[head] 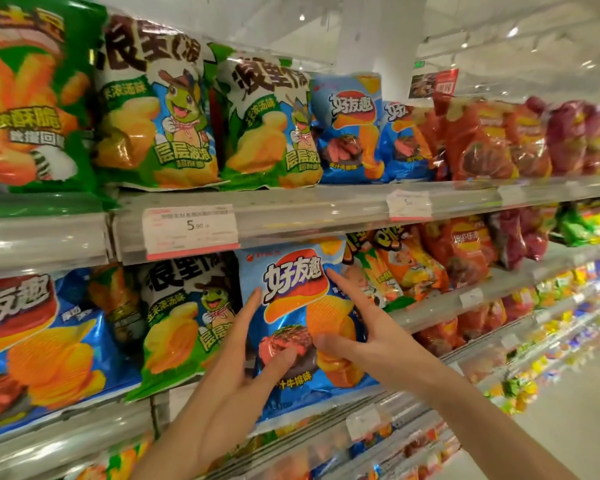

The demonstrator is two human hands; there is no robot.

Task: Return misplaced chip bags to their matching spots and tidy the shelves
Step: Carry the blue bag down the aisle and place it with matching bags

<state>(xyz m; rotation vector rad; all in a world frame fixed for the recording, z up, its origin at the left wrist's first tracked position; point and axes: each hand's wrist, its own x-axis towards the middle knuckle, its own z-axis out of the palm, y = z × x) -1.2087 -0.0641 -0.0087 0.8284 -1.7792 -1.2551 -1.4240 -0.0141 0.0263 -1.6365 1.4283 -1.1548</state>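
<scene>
- Blue bag (298, 327) stood upright at the front of the middle shelf (440, 306), held between both hands.
- Left hand (229, 386) pressed the bag's left side: one finger ran straight up along its left edge and the thumb lay across the steak picture on its front, so this hand pinched the bag.
- Right hand (368, 337) gripped the bag's right side, forefinger stretched up toward the top right corner and thumb pressed on the front near the printed chips.
- Green frog bag (184, 320) stood just left of the blue bag, touching it.
- Large blue bag (39, 344) of the same brand stood further left on that shelf.
- Orange-and-green bags (388, 271) sat just right of the blue bag, with red bags (465, 251) beyond them.
- Price tag (191, 230) reading 5.90 hung on the rail directly above.
- On the top shelf (291, 202), two frog bags (208, 112) stood left of two matching blue bags (350, 126); red bags followed to the right.
</scene>
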